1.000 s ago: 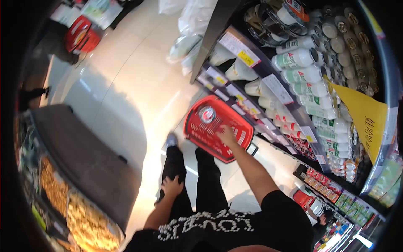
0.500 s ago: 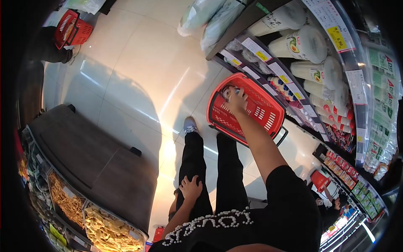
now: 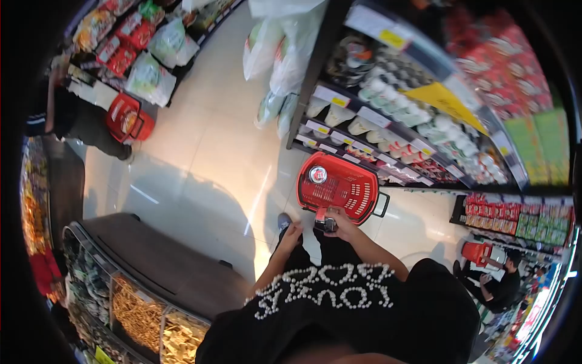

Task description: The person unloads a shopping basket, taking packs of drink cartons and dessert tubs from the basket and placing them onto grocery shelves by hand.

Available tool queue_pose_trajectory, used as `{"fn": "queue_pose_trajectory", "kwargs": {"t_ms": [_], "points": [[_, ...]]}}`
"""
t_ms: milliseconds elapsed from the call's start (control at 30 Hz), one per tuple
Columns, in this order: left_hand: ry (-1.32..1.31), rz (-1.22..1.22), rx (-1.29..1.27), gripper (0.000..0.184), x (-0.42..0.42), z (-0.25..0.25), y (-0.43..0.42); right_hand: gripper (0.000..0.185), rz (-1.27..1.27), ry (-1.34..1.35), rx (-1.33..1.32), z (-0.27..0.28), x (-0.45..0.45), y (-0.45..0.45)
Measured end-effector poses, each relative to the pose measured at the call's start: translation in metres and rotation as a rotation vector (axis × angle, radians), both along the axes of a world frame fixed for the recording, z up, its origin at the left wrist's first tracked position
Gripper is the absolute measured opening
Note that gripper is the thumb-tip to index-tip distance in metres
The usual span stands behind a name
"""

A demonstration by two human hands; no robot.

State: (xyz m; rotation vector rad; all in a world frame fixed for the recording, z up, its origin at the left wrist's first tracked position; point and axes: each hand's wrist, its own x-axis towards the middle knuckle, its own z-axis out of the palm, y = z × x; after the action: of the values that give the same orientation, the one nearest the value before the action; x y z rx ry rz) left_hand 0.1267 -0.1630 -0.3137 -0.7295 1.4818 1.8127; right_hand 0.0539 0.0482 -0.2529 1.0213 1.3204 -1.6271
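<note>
A red shopping basket stands on the floor in front of my legs, with a round container lying in its far left part. My right hand is closed around a small dark item with a red part, over the basket's near edge. What this item is cannot be made out. To its left, my left hand is raised in front of my leg, its fingers close together; anything in them is too small to tell. The basket's black handle sticks out at its right end.
Shelves of bottles and cups rise just beyond the basket. Plastic bags hang at their left end. A dark counter with dried food bins is at the left. One person is at upper left, another at right.
My right hand has come back from inside the basket, now holding the dark item. My left hand has lifted off my leg towards it. The view has shifted, showing more shelves.
</note>
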Motion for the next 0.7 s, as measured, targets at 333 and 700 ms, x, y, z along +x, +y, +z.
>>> {"fn": "queue_pose_trajectory", "kwargs": {"t_ms": [333, 700], "points": [[0.602, -0.237, 0.408, 0.034, -0.142, 0.223, 0.056, 0.057, -0.209, 0.455, -0.72, 0.186, -0.017, 0.031], [0.429, 0.142, 0.37, 0.038, -0.142, 0.279, 0.09, 0.044, -0.195, 0.826, -0.191, 0.213, -0.046, 0.066]]}}
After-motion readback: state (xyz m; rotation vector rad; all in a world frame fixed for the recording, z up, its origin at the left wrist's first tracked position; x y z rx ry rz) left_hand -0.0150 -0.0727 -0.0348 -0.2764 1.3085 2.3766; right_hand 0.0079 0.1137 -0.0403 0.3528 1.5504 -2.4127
